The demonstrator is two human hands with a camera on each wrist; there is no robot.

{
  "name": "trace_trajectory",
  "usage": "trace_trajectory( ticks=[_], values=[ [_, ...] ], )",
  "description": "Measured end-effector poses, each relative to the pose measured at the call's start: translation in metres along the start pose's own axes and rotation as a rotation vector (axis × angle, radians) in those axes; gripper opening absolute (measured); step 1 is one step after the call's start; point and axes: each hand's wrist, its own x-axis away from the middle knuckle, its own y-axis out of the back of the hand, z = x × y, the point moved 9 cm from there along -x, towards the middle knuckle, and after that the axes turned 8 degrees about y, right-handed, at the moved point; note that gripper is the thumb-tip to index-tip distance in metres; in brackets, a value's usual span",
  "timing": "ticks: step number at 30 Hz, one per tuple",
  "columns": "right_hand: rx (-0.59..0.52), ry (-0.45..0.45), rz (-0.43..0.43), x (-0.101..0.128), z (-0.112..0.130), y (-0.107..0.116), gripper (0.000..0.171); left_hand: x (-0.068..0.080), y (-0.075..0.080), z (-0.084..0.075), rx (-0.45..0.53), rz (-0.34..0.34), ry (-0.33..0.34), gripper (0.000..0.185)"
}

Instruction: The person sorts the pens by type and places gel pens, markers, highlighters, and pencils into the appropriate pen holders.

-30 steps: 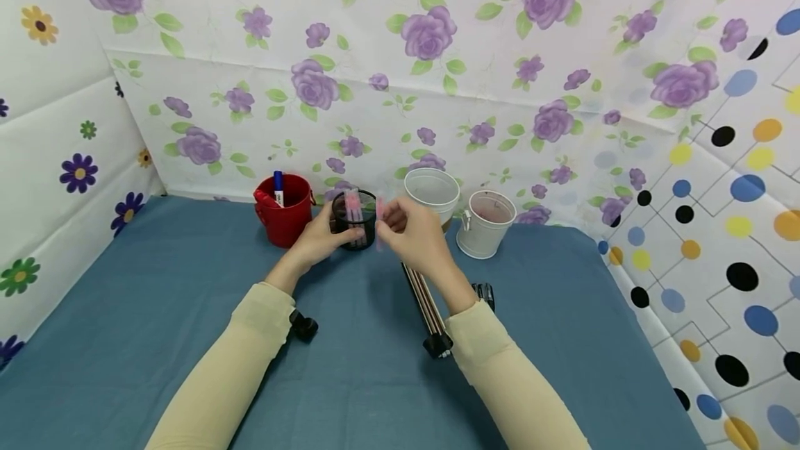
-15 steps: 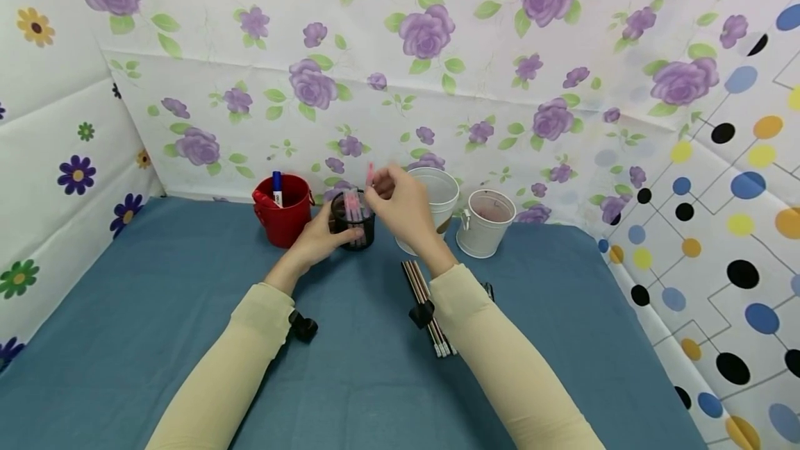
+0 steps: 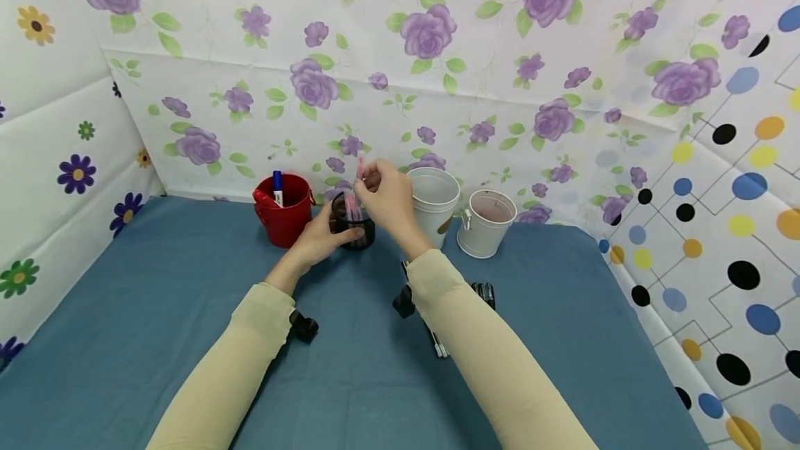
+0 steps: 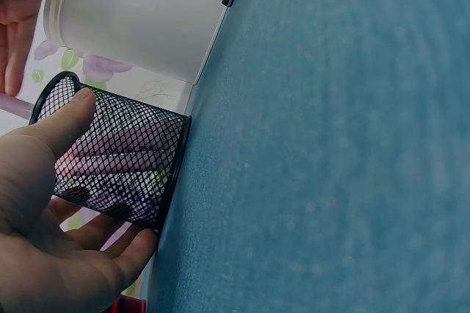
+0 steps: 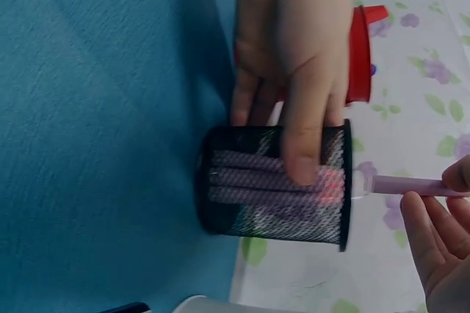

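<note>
My left hand (image 3: 321, 235) grips a black mesh cup (image 3: 353, 222) that stands on the blue table (image 3: 156, 311); thumb and fingers wrap its wall (image 4: 121, 159), (image 5: 275, 181). Several pink pens (image 5: 272, 178) stand inside it. My right hand (image 3: 387, 200) pinches another pink pen (image 3: 360, 171) upright just above the cup's mouth; in the right wrist view that pen's (image 5: 404, 185) tip is at the rim.
A red bucket (image 3: 284, 210) with a blue marker (image 3: 278, 188) stands left of the cup. A white cup (image 3: 433, 203) and a small white bucket (image 3: 487, 223) stand to its right. Several dark pens (image 3: 437, 339) lie under my right forearm. Floral walls enclose the table.
My right hand has lifted a pink pen from right of the mesh cup and carried it left, over the cup's mouth. The left hand has kept its hold on the cup.
</note>
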Motion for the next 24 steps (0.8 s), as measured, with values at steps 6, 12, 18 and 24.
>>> trace_trajectory(
  ticks=[6, 12, 18, 24],
  values=[
    [0.012, -0.035, 0.017, 0.005, -0.015, -0.013, 0.009, 0.002, 0.0, -0.001, 0.007, 0.001, 0.0, 0.099],
    [0.007, -0.074, 0.051, 0.011, -0.022, -0.024, 0.008, 0.003, 0.0, -0.004, 0.026, 0.004, 0.012, 0.091],
    [0.033, -0.077, 0.061, 0.013, -0.023, -0.028, 0.009, 0.003, -0.001, -0.008, 0.036, 0.023, 0.029, 0.088],
    [0.09, -0.076, 0.111, 0.013, -0.023, -0.033, 0.01, 0.004, 0.0, -0.006, 0.042, 0.018, -0.005, 0.092]
  ],
)
